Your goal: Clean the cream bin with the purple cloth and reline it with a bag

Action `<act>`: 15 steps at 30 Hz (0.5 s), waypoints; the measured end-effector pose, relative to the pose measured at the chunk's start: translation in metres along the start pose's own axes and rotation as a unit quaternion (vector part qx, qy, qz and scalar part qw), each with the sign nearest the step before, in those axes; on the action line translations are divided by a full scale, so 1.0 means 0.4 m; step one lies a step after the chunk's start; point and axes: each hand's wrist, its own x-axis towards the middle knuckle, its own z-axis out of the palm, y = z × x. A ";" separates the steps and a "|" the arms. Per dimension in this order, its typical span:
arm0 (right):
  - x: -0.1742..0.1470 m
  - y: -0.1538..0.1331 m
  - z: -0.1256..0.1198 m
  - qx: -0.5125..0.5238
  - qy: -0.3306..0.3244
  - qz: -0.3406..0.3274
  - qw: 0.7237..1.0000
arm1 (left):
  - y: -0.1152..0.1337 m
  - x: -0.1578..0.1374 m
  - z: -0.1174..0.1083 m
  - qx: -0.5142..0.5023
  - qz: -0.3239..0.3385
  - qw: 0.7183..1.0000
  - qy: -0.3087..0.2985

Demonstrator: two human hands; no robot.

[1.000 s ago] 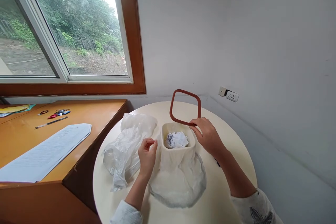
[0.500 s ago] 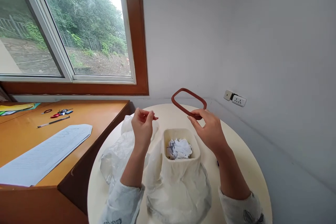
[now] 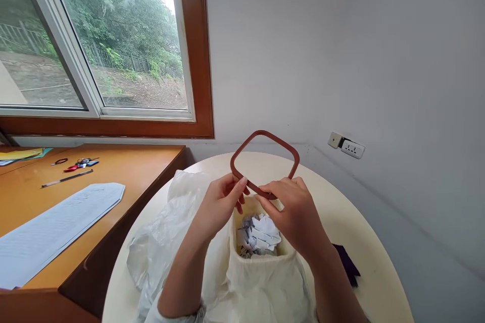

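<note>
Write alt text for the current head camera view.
A person's left hand and right hand hold a reddish-brown frame near a bin of crumpled paper, with translucent plastic beside it on a round table. A window and desk are at left.

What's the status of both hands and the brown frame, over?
Left hand, right hand: both gripping frame. Held up, tilted, not seated on bin. In the way: hands, hiding part of bin's rim.

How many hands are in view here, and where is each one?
2: the left hand, on the near side of the red-brown frame, toward its left; the right hand, gripping that side farther right. None appears hidden.
</note>
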 end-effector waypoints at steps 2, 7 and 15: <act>0.000 0.000 0.010 -0.007 -0.003 -0.007 1.000 | -0.006 0.006 0.004 -0.014 0.006 1.000 0.015; 0.000 -0.004 0.020 0.007 -0.039 -0.023 0.999 | -0.018 0.012 0.005 -0.057 -0.001 0.998 0.026; -0.003 -0.014 -0.010 0.061 -0.024 -0.033 0.997 | -0.024 0.018 -0.002 -0.065 -0.001 0.996 0.061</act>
